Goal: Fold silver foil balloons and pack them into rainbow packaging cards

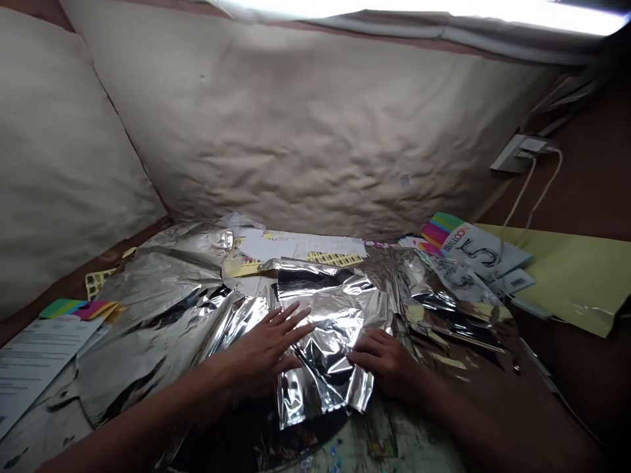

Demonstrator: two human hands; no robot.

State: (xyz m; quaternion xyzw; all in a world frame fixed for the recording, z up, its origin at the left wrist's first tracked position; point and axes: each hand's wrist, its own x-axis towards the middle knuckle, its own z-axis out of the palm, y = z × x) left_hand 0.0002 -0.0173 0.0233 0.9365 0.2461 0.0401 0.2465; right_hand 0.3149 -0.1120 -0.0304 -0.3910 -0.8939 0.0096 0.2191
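A folded, flat silver foil balloon [330,328] lies before me, creased and shiny, its cut lower edge facing me. Over its left side my left hand [276,338] rests palm down, fingers spread and the thumb apart. At the right edge my right hand [389,358] has its fingers curled in on the foil, and the thumb lies over it; part of the grip is hidden. More large silver foil sheets [162,302] spread out on the left. Another silver foil piece [444,295] lies to the right.
Printed packets, one marked as a balloon packet [478,249] with a 5, lie at the back right by a yellow sheet [572,269]. A printed card [44,348] is at the left. White papers [300,246] lie along the padded wall. A socket [525,152] with cables is on the right.
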